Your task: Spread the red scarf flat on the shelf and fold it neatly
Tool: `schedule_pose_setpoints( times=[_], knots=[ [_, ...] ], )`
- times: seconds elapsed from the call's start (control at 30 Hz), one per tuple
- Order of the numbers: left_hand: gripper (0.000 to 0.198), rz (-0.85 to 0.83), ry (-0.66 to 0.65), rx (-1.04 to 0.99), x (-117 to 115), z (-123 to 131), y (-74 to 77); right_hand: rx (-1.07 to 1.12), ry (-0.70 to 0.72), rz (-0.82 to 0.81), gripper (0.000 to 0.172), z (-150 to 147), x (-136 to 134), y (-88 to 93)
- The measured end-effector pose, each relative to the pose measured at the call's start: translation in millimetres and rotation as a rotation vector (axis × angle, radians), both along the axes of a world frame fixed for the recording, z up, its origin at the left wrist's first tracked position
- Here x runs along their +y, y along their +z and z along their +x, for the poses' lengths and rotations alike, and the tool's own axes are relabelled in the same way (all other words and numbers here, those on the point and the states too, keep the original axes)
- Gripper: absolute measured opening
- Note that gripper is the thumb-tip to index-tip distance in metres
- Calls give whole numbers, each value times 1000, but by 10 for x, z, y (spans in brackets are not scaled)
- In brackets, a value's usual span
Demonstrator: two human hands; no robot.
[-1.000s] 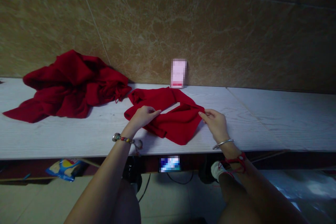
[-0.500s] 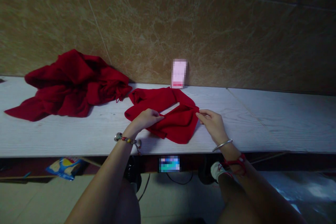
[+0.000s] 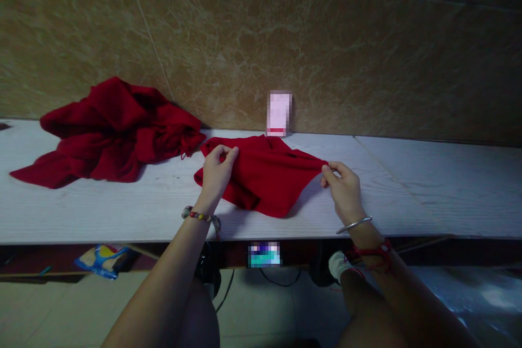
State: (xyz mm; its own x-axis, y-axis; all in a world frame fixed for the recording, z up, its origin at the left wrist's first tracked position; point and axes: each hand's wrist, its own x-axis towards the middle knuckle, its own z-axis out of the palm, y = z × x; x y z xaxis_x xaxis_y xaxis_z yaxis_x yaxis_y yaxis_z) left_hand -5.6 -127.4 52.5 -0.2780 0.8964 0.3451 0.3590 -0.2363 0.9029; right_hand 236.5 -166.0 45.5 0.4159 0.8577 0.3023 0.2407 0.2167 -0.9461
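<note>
A piece of red cloth (image 3: 269,174) lies partly spread on the white wood-grain tabletop (image 3: 408,190), its right corner drawn out to a point. My right hand (image 3: 345,185) pinches that corner between thumb and fingers, slightly off the surface. At the cloth's upper left side, my left hand (image 3: 218,168) is closed with thumb and fingertips together on the fabric; the exact grip is partly hidden. To the left, a larger heap of red fabric (image 3: 110,136) with a few strings at its right side rests crumpled, close to the cloth.
A blurred pink-white card or phone (image 3: 279,114) leans against the brown marbled wall (image 3: 346,54) behind the table. Below the front edge, a blue and yellow snack bag (image 3: 104,260) sits on a dark shelf, with a blurred screen (image 3: 264,254) further right. A cable hangs underneath.
My right hand has moved right, pulling the cloth's corner outward. My left hand has shifted up and slightly left. The gap in the cloth's folds is now covered.
</note>
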Motion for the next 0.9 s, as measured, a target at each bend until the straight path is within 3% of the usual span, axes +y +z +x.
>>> schedule_pose_setpoints(
  times=[0.13, 0.3, 0.4, 0.53, 0.63, 0.73, 0.9],
  knots=[
    [18, 60, 96, 51, -33, 24, 14, -18, 110, -90, 33, -77, 5, -7],
    [17, -121, 175, 253, 13, -10, -177, -233, 399, -359, 26, -166, -11, -193],
    [9, -160, 210, 432, 7, -10, -240, -294, 447, -348, 18, -192, -20, -282],
    [19, -8, 252, 616, -119, 111, -130, -246, 435, -268, 14, -233, -11, -301],
    [13, 28, 37, 658, -225, 261, -37, -222, 433, -176, 17, -282, -1, -282],
    [9, -45, -228, 556, -272, 391, -42, -244, 445, -99, 26, -330, -13, -252],
    [5, -112, -382, 351, -236, 474, -153, -360, 431, -37, 33, -351, -45, -215]
  ],
)
